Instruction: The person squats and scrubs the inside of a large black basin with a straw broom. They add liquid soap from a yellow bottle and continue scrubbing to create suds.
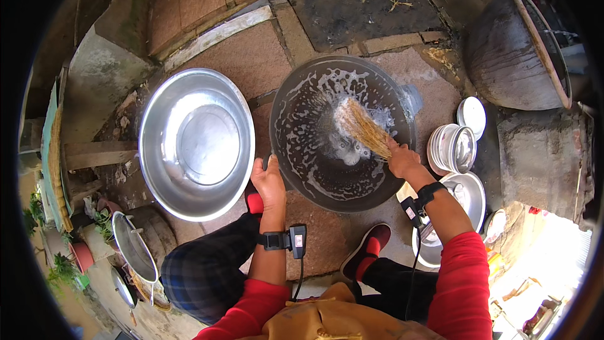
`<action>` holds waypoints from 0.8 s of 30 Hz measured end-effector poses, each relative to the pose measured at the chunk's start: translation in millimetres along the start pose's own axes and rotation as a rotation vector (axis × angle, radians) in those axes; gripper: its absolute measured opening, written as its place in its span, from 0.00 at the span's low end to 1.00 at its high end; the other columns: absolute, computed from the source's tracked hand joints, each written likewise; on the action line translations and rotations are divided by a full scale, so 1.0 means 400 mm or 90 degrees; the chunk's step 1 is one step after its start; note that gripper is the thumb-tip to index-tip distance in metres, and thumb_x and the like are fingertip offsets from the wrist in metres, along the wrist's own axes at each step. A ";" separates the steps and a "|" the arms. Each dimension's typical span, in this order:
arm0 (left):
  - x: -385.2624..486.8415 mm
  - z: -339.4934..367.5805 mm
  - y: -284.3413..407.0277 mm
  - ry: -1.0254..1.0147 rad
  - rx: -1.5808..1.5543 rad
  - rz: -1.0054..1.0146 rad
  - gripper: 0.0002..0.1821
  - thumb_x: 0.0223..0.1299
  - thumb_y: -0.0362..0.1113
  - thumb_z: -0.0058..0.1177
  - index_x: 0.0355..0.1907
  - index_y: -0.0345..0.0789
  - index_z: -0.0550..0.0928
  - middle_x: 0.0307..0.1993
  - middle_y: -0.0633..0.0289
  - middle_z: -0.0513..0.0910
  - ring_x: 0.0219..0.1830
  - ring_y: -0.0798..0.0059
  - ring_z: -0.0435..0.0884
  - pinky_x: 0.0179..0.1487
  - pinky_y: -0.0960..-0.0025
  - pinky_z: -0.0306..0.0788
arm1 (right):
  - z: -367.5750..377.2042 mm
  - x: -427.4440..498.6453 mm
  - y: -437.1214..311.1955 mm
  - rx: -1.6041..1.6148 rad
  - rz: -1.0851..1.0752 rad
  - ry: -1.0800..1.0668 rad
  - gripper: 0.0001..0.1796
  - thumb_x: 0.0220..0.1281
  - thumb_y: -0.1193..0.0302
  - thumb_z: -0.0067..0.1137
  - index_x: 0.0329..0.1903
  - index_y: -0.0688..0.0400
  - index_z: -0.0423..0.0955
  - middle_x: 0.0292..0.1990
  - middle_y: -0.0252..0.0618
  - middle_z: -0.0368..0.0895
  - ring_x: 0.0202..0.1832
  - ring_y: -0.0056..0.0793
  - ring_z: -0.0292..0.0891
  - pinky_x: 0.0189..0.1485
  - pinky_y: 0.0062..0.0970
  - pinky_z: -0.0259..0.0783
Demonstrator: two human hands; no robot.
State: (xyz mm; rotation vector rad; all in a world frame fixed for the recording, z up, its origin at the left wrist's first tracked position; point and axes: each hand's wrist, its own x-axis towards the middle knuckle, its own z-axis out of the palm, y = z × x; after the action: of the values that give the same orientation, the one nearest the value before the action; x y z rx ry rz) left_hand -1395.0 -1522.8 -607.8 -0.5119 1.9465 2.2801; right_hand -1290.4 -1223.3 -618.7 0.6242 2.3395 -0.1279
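Observation:
A large dark wok [330,184] lies on the paving before me, its inside streaked with white suds and a little water. My right hand [403,159] grips a bundled straw brush [363,125], whose foamy tip rests in the bottom of the wok. At the wok's left rim, my left hand [270,180] is closed around the edge, thumb up; the fingers' exact hold is partly hidden. Just left of that hand stands a wide, shiny metal basin [210,139] with nothing inside it.
Stacked metal bowls [450,148] and a white bowl [472,117] sit to the right. Behind my right forearm is another metal basin [474,193] holding dishes. A big earthen vat [500,56] stands at the upper right. A long-handled pan [134,245] leans at the lower left.

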 end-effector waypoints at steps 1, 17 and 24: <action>-0.002 0.004 0.001 0.007 0.005 -0.003 0.11 0.60 0.24 0.49 0.23 0.36 0.68 0.24 0.72 0.73 0.25 0.90 0.65 0.29 0.85 0.61 | -0.009 -0.011 0.004 -0.028 -0.003 0.060 0.40 0.52 0.74 0.52 0.69 0.43 0.48 0.49 0.49 0.69 0.40 0.45 0.75 0.42 0.39 0.72; -0.005 0.006 0.006 -0.022 0.013 0.004 0.10 0.60 0.24 0.50 0.23 0.36 0.69 0.24 0.73 0.72 0.26 0.90 0.65 0.29 0.85 0.61 | -0.012 0.012 -0.055 0.057 -0.013 -0.062 0.28 0.57 0.67 0.46 0.63 0.47 0.59 0.43 0.51 0.76 0.44 0.43 0.76 0.45 0.41 0.71; -0.008 0.010 0.014 -0.016 -0.028 -0.019 0.13 0.60 0.24 0.49 0.21 0.38 0.66 0.22 0.75 0.69 0.24 0.92 0.62 0.26 0.85 0.56 | -0.101 -0.130 0.018 0.170 -0.100 -0.427 0.24 0.56 0.67 0.45 0.58 0.54 0.66 0.37 0.49 0.79 0.30 0.36 0.79 0.34 0.36 0.74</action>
State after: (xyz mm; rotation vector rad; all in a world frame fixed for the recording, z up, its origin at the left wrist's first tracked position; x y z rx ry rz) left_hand -1394.5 -1519.5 -601.0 -0.5100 1.8683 2.3042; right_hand -1278.5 -1227.5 -553.5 0.4318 1.7235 -0.6284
